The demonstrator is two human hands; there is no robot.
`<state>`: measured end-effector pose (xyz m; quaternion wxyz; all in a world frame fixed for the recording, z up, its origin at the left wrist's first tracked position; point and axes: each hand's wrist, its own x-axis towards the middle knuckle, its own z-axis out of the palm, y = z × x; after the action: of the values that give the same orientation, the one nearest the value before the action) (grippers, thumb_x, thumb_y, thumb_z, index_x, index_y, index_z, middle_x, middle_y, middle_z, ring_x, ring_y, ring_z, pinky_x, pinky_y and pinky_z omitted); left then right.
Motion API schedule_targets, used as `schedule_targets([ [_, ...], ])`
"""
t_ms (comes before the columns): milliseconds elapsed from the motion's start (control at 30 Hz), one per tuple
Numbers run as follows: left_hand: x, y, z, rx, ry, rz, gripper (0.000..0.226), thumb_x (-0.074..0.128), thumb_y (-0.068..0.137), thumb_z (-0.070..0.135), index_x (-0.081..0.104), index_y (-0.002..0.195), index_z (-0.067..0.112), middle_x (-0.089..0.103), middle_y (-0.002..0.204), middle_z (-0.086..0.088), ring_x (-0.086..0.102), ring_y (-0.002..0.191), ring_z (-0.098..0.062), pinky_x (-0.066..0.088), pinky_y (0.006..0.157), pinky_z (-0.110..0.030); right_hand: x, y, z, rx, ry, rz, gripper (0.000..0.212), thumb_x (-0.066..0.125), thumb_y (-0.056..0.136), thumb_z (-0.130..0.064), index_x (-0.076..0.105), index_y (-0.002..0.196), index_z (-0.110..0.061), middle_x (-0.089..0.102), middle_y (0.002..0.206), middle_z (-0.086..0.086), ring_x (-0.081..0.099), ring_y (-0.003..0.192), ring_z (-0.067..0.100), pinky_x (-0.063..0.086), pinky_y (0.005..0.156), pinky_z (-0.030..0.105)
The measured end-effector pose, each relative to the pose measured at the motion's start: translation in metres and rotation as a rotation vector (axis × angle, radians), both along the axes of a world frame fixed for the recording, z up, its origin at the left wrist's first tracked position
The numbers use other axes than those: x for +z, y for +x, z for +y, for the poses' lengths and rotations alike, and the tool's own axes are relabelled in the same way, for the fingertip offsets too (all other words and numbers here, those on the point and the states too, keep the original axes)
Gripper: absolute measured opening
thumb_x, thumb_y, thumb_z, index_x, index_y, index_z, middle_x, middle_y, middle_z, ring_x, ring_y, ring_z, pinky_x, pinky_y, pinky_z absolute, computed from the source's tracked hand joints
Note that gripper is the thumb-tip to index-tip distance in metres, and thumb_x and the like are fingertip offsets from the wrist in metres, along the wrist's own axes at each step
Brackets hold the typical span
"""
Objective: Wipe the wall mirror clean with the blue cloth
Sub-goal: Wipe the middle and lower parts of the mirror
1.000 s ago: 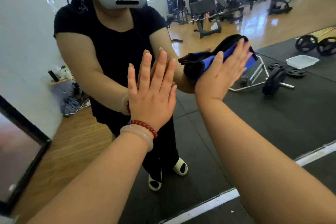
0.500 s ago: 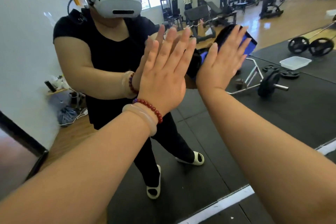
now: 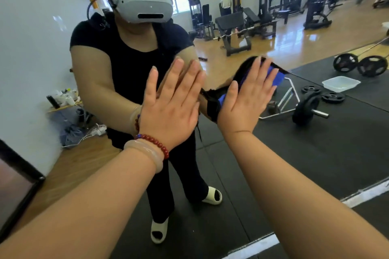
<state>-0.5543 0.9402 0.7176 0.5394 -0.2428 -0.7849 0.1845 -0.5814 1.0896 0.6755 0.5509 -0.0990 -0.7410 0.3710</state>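
The large wall mirror (image 3: 315, 153), smooth glass with a dark frame edge at lower left, fills the view and reflects a gym: black rubber matting crossed by a white line, glossy wooden flooring, black steel weight machines (image 3: 315, 0) and a padded bench. In the glass stands the person's reflection in a black short-sleeved top, black trousers, pale foam slides and a matte grey headset (image 3: 145, 7); no lettering on it can be read. A barbell with black round plates (image 3: 305, 109) lies on the mat near a clear rectangular plastic tub (image 3: 341, 83).

The right hand (image 3: 246, 101) is flat, fingers spread, pressing the soft blue cloth with black edging (image 3: 275, 78) against the glass at mid-height, right of centre. The left hand (image 3: 170, 107) lies open-palmed on the mirror just beside it, holding nothing. That wrist carries a smooth pale bangle (image 3: 147, 153) and a string of round dark-red beads (image 3: 155, 143).
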Motion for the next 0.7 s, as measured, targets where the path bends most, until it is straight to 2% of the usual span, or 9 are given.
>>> schedule_targets([
  [100, -0.002, -0.001, 0.003, 0.024, 0.006, 0.006, 0.058, 0.036, 0.099, 0.032, 0.024, 0.153, 0.017, 0.021, 0.159, -0.003, 0.019, 0.146, -0.027, 0.012, 0.117, -0.056, -0.016, -0.003, 0.019, -0.007, 0.002, 0.006, 0.062, 0.029, 0.099, -0.034, 0.021, 0.153, -0.006, 0.017, 0.160, 0.018, 0.007, 0.147, 0.033, -0.007, 0.119, 0.036],
  [267, -0.002, 0.002, 0.009, 0.039, 0.045, -0.009, 0.059, 0.041, 0.096, 0.028, 0.028, 0.152, 0.016, 0.022, 0.159, -0.004, 0.018, 0.146, -0.029, 0.010, 0.117, -0.056, -0.010, -0.004, 0.023, -0.052, -0.402, -0.089, 0.068, 0.021, 0.095, -0.040, 0.016, 0.154, -0.006, 0.009, 0.162, 0.014, 0.005, 0.149, 0.033, 0.000, 0.118, 0.046],
  [333, -0.002, 0.006, 0.016, 0.032, 0.091, -0.052, 0.063, 0.044, 0.093, 0.022, 0.026, 0.153, 0.014, 0.020, 0.159, -0.007, 0.015, 0.147, -0.031, 0.005, 0.118, -0.053, 0.005, -0.002, 0.018, -0.037, -0.310, -0.092, 0.069, 0.022, 0.096, -0.041, 0.015, 0.154, -0.006, 0.010, 0.162, 0.015, 0.004, 0.149, 0.034, -0.002, 0.118, 0.046],
  [433, 0.005, 0.009, 0.037, -0.032, 0.070, -0.073, 0.066, 0.045, 0.090, 0.016, 0.024, 0.152, 0.011, 0.022, 0.159, -0.010, 0.014, 0.146, -0.030, 0.007, 0.119, -0.049, 0.002, -0.002, 0.030, 0.006, 0.057, -0.020, 0.064, 0.031, 0.098, -0.036, 0.019, 0.153, -0.006, 0.017, 0.160, 0.019, 0.009, 0.147, 0.035, -0.008, 0.118, 0.039],
  [500, 0.016, 0.007, 0.056, -0.090, 0.040, -0.053, 0.065, 0.044, 0.089, 0.015, 0.026, 0.151, 0.010, 0.025, 0.157, -0.011, 0.015, 0.146, -0.029, 0.008, 0.120, -0.047, -0.012, -0.006, 0.050, 0.023, 0.137, 0.002, 0.062, 0.032, 0.099, -0.035, 0.020, 0.153, -0.006, 0.019, 0.159, 0.020, 0.009, 0.146, 0.035, -0.010, 0.118, 0.036],
  [533, 0.021, 0.004, 0.067, -0.109, 0.026, -0.047, 0.064, 0.044, 0.089, 0.016, 0.026, 0.151, 0.009, 0.026, 0.157, -0.011, 0.016, 0.146, -0.030, 0.008, 0.120, -0.046, -0.020, -0.009, 0.061, 0.016, 0.076, -0.020, 0.063, 0.031, 0.098, -0.035, 0.020, 0.153, -0.006, 0.017, 0.159, 0.020, 0.009, 0.146, 0.035, -0.008, 0.118, 0.037],
  [633, 0.020, -0.002, 0.098, -0.127, -0.044, -0.052, 0.066, 0.047, 0.089, 0.019, 0.027, 0.151, 0.010, 0.027, 0.157, -0.010, 0.022, 0.146, -0.030, 0.009, 0.120, -0.044, -0.036, -0.013, 0.090, -0.020, -0.344, -0.136, 0.072, 0.025, 0.092, -0.042, 0.016, 0.154, -0.007, 0.010, 0.162, 0.015, 0.007, 0.149, 0.035, 0.002, 0.118, 0.045],
  [700, 0.008, -0.007, 0.110, -0.086, -0.083, -0.095, 0.068, 0.047, 0.090, 0.023, 0.024, 0.152, 0.012, 0.022, 0.159, -0.008, 0.018, 0.147, -0.029, 0.004, 0.120, -0.043, -0.031, -0.013, 0.095, -0.046, -0.528, -0.172, 0.070, 0.023, 0.094, -0.040, 0.012, 0.155, -0.009, 0.006, 0.163, 0.012, 0.004, 0.150, 0.033, 0.004, 0.120, 0.047],
])
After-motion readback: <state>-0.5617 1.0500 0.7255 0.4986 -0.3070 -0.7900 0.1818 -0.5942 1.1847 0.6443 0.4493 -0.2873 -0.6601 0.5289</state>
